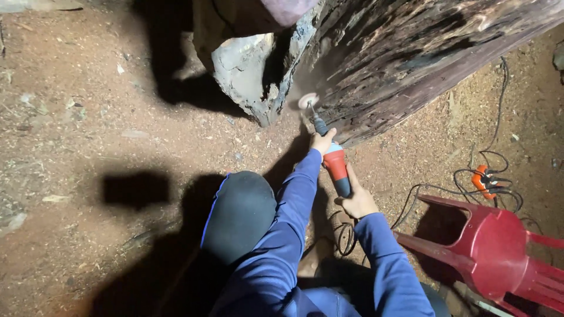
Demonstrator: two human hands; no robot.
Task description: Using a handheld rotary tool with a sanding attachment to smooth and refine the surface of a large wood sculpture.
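- The left hand [322,141] wraps its fingers around the front neck of the red and grey rotary tool [336,167].
- The right hand [357,201] holds the tool's rear, fingers closed around it.
- The tool's round wheel [308,101] touches the lower edge of the dark log [399,53], far centre.
- Open sawdust floor [88,129] spreads left.
- A tipped red stool [493,246] and tangled cable [470,182] crowd the right.

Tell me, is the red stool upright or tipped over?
Tipped over. The stool lies on its side on the dirt ground, its legs pointing sideways towards the person, beside the cable.
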